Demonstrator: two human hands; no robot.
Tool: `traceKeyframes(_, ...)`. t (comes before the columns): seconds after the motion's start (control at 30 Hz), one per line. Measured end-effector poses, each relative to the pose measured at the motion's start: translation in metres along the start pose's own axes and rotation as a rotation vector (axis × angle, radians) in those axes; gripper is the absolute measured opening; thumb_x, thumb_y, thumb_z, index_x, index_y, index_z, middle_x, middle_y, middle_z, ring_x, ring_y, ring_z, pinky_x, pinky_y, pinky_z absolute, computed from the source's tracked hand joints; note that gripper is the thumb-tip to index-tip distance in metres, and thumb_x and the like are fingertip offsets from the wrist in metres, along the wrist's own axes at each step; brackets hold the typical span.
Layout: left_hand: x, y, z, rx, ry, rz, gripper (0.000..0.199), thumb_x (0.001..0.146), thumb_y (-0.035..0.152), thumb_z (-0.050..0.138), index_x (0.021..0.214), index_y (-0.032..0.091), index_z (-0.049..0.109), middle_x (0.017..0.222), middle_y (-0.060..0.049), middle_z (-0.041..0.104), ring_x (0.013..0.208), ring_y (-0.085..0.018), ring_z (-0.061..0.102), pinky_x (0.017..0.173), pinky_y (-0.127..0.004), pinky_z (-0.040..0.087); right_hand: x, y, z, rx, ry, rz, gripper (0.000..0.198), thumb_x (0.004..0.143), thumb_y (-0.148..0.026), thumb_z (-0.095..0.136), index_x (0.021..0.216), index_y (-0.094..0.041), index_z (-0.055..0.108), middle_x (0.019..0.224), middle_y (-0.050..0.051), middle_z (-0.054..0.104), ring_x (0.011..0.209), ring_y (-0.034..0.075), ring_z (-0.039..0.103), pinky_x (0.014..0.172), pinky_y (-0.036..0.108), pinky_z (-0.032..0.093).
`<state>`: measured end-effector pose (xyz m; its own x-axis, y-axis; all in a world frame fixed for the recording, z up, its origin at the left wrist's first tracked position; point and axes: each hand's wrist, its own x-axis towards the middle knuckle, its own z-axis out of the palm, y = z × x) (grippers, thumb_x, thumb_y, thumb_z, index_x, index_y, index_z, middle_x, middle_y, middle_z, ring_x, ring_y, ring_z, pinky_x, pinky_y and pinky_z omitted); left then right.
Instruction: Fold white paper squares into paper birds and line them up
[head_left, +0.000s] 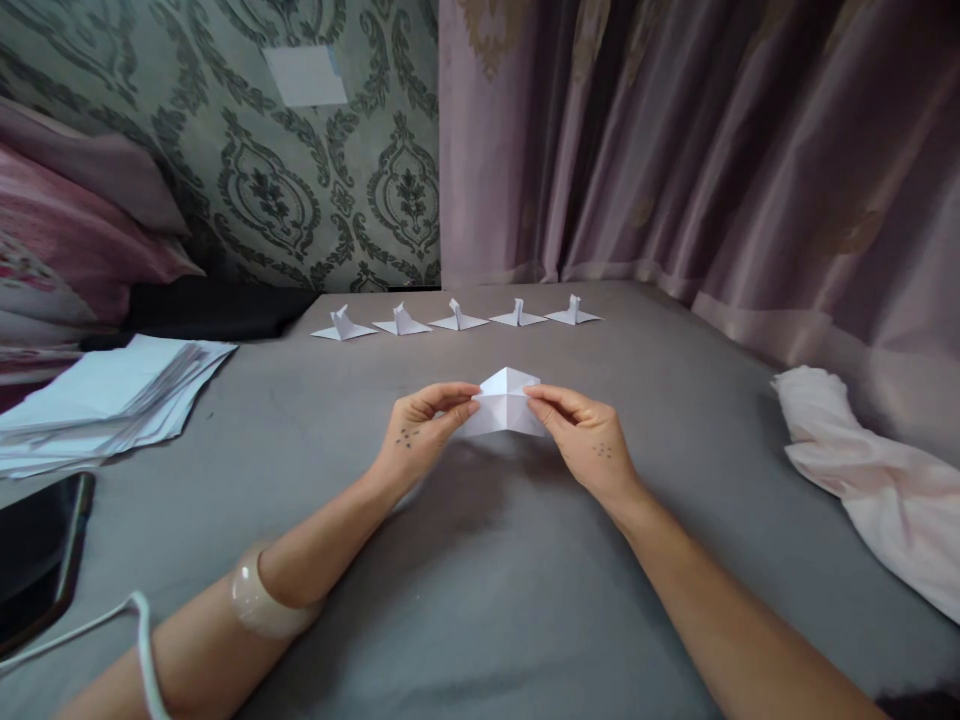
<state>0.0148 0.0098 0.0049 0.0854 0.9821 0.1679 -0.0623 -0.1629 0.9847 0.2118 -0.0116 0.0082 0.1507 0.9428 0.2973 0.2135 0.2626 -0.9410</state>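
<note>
A small folded sheet of white paper (507,402) is held up in the middle of the view, creased down its centre and across. Its left edge is pinched between the thumb and fingers of my left hand (426,425). On the opposite edge, my right hand (583,430) pinches it the same way. Beyond my hands stands a row of several white folded-paper figures, among them a middle one (457,318), each with flat points at the sides and an upright part.
At left lie a stack of white paper sheets (112,400), a dark phone (41,560) and a white cable (142,640). A pale cloth (870,470) rests at right. Purple curtains (675,150) and a patterned wall (322,190) bound the grey surface (480,600) at the back.
</note>
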Motion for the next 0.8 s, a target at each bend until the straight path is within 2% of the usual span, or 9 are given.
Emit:
traceKeyframes(0.2, -0.0011, 0.0013, 0.0018, -0.029, -0.017, -0.01, 0.019, 0.07, 0.03, 0.08, 0.086, 0.02, 0.076, 0.082, -0.003, 0.073, 0.075, -0.015, 0.063, 0.072, -0.026, 0.048, -0.0016, 0.0013, 0.0031, 0.019, -0.06, 0.02, 0.022, 0.082, -0.037, 0.066, 0.097, -0.022, 0.071, 0.09, 0.003, 0.076, 0.082, 0.017, 0.069, 0.076, 0.03, 0.054)
traceKeyframes(0.4, -0.0018, 0.0001, 0.003, 0.006, -0.002, 0.017, 0.014, 0.07, 0.029, 0.079, 0.081, 0.021, 0.076, 0.077, -0.002, 0.07, 0.073, -0.014, 0.06, 0.071, -0.026, 0.047, -0.0037, 0.0017, 0.005, -0.013, -0.033, -0.024, 0.015, 0.081, -0.034, 0.066, 0.09, -0.024, 0.074, 0.09, 0.001, 0.075, 0.084, 0.017, 0.068, 0.08, 0.031, 0.053)
traceKeyframes(0.63, -0.0004, -0.0005, 0.0005, 0.174, -0.015, 0.242, 0.005, 0.077, 0.027, 0.074, 0.078, 0.022, 0.073, 0.088, -0.002, 0.065, 0.082, -0.014, 0.058, 0.078, -0.028, 0.045, -0.0031, -0.0009, 0.0052, 0.012, -0.012, -0.055, 0.013, 0.079, -0.03, 0.068, 0.088, -0.026, 0.077, 0.092, 0.001, 0.076, 0.088, 0.017, 0.068, 0.081, 0.031, 0.054)
traceKeyframes(0.8, -0.0004, -0.0024, -0.001, 0.272, -0.053, 0.334, 0.005, 0.082, 0.026, 0.07, 0.084, 0.022, 0.071, 0.089, -0.002, 0.066, 0.083, -0.015, 0.06, 0.08, -0.029, 0.045, -0.0025, -0.0001, 0.0048, 0.035, -0.015, 0.004, 0.017, 0.077, -0.034, 0.07, 0.089, -0.024, 0.077, 0.089, 0.002, 0.075, 0.083, 0.017, 0.067, 0.076, 0.031, 0.054)
